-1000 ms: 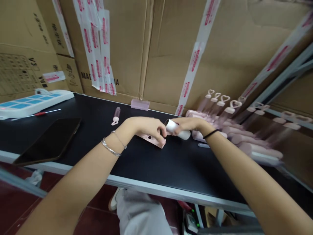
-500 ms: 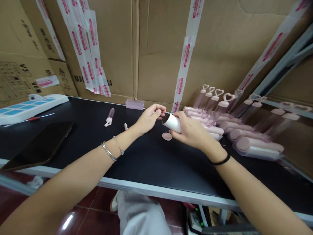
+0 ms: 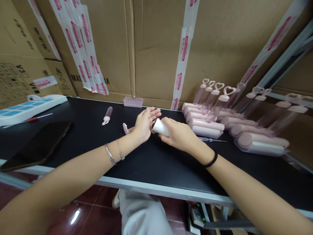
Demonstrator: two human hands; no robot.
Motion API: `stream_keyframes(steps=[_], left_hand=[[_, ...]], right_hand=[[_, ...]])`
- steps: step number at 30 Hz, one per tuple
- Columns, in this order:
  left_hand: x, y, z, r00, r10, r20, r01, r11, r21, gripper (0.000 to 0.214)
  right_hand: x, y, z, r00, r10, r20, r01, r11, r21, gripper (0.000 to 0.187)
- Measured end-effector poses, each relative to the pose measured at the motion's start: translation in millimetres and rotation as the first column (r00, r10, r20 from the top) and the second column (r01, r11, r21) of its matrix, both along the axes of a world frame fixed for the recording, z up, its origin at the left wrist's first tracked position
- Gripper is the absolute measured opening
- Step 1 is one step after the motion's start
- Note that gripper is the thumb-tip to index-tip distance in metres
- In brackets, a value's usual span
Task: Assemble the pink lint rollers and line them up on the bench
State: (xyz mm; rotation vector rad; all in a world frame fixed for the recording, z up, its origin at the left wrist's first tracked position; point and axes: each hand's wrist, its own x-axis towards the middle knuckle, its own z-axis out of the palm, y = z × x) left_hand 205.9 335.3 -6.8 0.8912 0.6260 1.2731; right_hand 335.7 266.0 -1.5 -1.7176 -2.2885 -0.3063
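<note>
In my right hand (image 3: 177, 133) is a white paper roll (image 3: 161, 127), a lint roller refill by its look, tilted with its hollow end toward my left hand. My left hand (image 3: 144, 123) is open beneath and beside that end, fingers stretched out. Between palm and roll shows a bit of pink (image 3: 152, 126), mostly hidden, perhaps the small disc. Behind my left wrist lies a pale pink bent frame (image 3: 126, 129), partly covered by the forearm. Farther left rests a translucent mauve handle (image 3: 107, 116) with a pink loop end.
Several pink lint rollers (image 3: 206, 125) with heart-topped handles stand in rows at the right. A thin pointed tool (image 3: 212, 139) lies before them. A lilac plastic case (image 3: 133, 102) sits by the cardboard. Leftward are a phone (image 3: 36, 143), a red-handled screwdriver (image 3: 31, 119) and a white-blue box (image 3: 34, 106).
My right hand has moved left with the roll, bringing its end against or close to my left palm. The left hand has turned palm up. The pink disc no longer shows on the table.
</note>
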Motion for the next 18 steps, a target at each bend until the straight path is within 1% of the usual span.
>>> stream_keyframes(steps=[2,3,5,7,8,10,12,13,14,15,16,17,18], left_hand=[[-1.7,1.2,1.2,0.998,-0.012,0.061,0.017,0.997,-0.076,0.015],[-2.4,1.4,2.2,0.996,-0.015,0.089,0.023,0.996,-0.082,0.014],[-2.9,1.4,3.9,0.992,-0.016,0.127,0.023,0.998,-0.051,0.012],[-1.8,2.2,3.8,0.995,-0.032,0.092,0.034,0.999,-0.021,0.010],[-1.0,3.4,2.8,0.998,-0.052,0.032,0.052,0.999,-0.014,0.009],[-0.5,7.7,0.2,0.984,-0.089,-0.154,0.094,0.995,0.023,0.011],[-3.5,13.5,-0.5,0.921,-0.090,-0.378,0.157,0.976,0.148,0.016],[-6.9,16.2,0.6,0.867,-0.066,-0.493,0.210,0.947,0.242,0.020],[-11.5,18.4,2.8,0.790,-0.030,-0.613,0.294,0.895,0.335,0.025],[-16.8,19.7,5.6,0.681,0.022,-0.732,0.406,0.821,0.402,0.029],[-22.3,20.2,8.7,0.545,0.089,-0.834,0.532,0.732,0.426,0.032],[-27.4,19.7,11.6,0.400,0.171,-0.900,0.645,0.645,0.409,0.033],[-31.7,18.5,13.9,0.270,0.265,-0.926,0.727,0.574,0.377,0.033]], right_hand=[[1.6,3.2,-2.9,0.999,0.027,-0.029,-0.028,0.999,-0.031,0.036],[2.5,4.4,-3.9,0.998,0.047,-0.039,-0.048,0.998,-0.041,0.037],[4.1,5.5,-4.7,0.996,0.078,-0.049,-0.080,0.996,-0.044,0.042],[6.0,5.4,-3.6,0.995,0.086,-0.042,-0.087,0.995,-0.039,0.046],[7.5,5.2,-2.3,0.996,0.082,-0.031,-0.083,0.996,-0.037,0.047],[12.4,5.1,1.7,0.998,0.060,-0.007,-0.060,0.998,-0.028,0.045],[19.5,5.9,6.7,1.000,0.028,0.011,-0.029,1.000,0.007,0.042],[23.5,6.6,9.2,1.000,0.014,0.010,-0.014,0.999,0.037,0.042],[27.3,7.4,11.4,1.000,0.005,0.004,-0.005,0.997,0.071,0.042],[30.6,8.2,13.3,1.000,0.003,-0.008,-0.003,0.995,0.105,0.044],[33.3,9.0,14.8,1.000,0.003,-0.021,0.000,0.991,0.135,0.047],[35.2,9.5,15.8,0.999,-0.003,-0.036,0.009,0.988,0.157,0.049],[36.4,9.8,16.3,0.998,-0.015,-0.053,0.024,0.985,0.169,0.051]])
